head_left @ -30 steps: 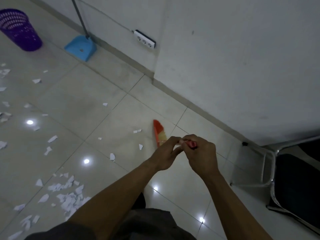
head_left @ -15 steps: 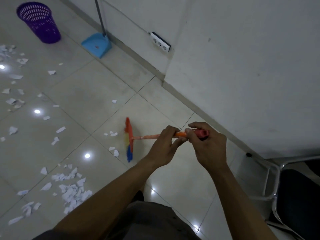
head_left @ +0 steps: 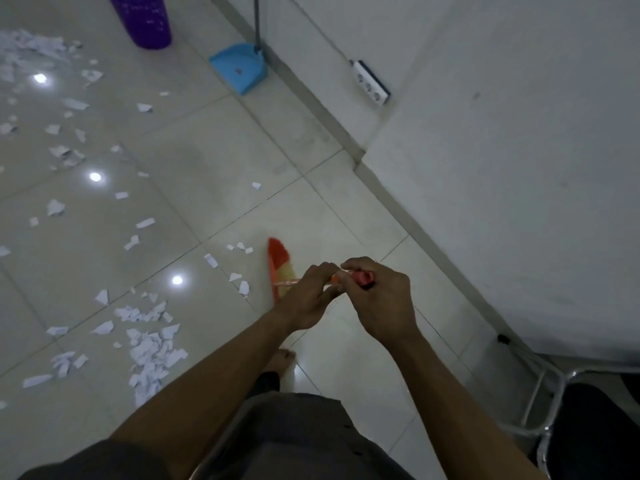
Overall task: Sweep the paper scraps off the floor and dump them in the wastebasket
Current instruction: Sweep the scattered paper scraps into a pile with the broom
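Now the left hand [head_left: 308,296] and right hand [head_left: 377,303] are gripping the broom [head_left: 277,258] handle, fingers [head_left: 356,266] curled round it, bristles sitting on floor [head_left: 207,150] beside paper scraps [head_left: 244,288], wastebasket [head_left: 147,20] standing well apart

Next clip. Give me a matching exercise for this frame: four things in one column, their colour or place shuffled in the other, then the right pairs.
Things:
1. wastebasket
2. dustpan
3. broom
4. power strip

Descriptions:
A. orange, gripped by the left hand and right hand
B. purple, at the top edge of the view
C. white, on the wall
D. blue, on the floor by the wall

Pairs: 1-B, 2-D, 3-A, 4-C.
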